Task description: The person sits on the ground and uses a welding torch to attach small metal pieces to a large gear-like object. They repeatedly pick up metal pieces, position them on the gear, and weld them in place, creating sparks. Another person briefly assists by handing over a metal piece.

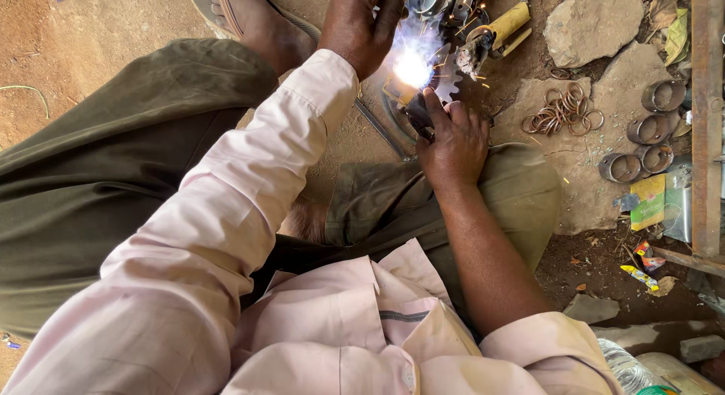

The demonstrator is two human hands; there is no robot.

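the bright white welding arc burns on a grey toothed metal gear lying on the brown dirt ground, and everything here sits around that glare. the right hand, just below and right of the arc, is closed tight around a dark electrode holder whose tip reaches up into the light. the left hand, just left of and above the arc, is curled with fingers bent, pressing on dark metal at the gear's edge; what exactly it grips is lost in the glare. a yellow-handled tool lies just right of the arc. a pile of thin rusty wire rings lies further right, and short grey metal pipe rings lie beyond them on flat stone.
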